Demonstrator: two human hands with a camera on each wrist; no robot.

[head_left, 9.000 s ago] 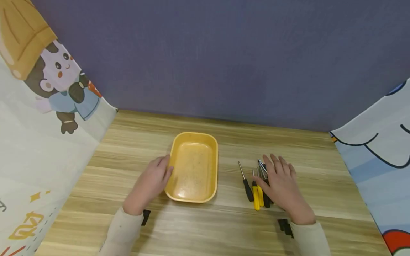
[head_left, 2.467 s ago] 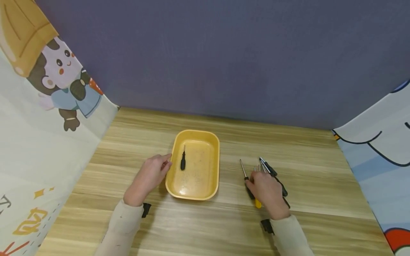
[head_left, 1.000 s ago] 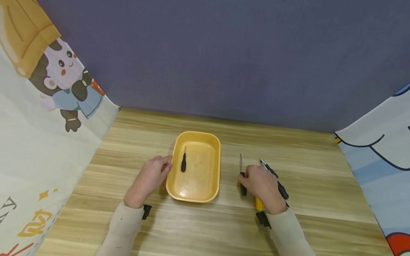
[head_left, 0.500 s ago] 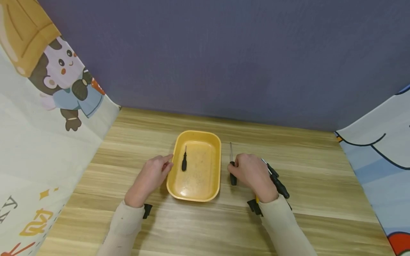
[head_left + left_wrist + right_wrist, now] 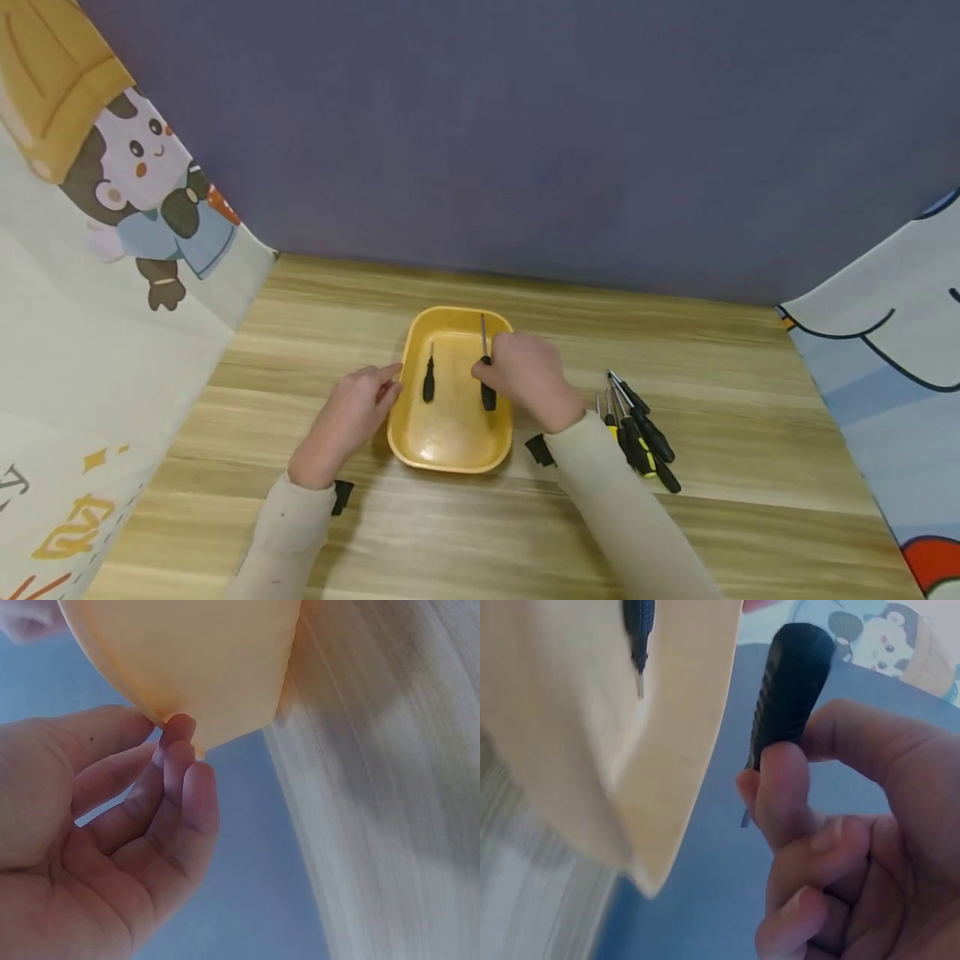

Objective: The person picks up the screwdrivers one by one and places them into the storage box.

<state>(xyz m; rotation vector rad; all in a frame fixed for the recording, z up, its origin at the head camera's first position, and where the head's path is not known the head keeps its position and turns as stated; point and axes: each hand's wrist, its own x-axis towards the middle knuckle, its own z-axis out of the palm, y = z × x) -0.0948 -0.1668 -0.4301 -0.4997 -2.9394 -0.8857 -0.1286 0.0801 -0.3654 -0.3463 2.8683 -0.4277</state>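
Over the right side of the yellow tray [image 5: 450,450], my right hand [image 5: 534,375] pinches a black-handled screwdriver [image 5: 487,387], its shaft pointing toward the back wall. The right wrist view shows thumb and fingertips on the ridged handle [image 5: 793,682], above the tray's edge. A smaller black screwdriver [image 5: 429,382] lies inside the tray on the left. My left hand [image 5: 348,421] is at the tray's left rim; in the left wrist view its thumb and curled fingers [image 5: 199,802] pinch that rim.
On the wooden table [image 5: 420,533] to the right lies a bunch of screwdrivers [image 5: 643,433], some with black and some with yellow on the handles, partly behind my right sleeve [image 5: 615,500]. A dark blue wall [image 5: 480,150] stands at the back, printed panels on both sides.
The small screwdriver came into the tray earlier. My right hand has since picked another screwdriver from the bunch and moved it left over the tray. The left hand stays at the rim.
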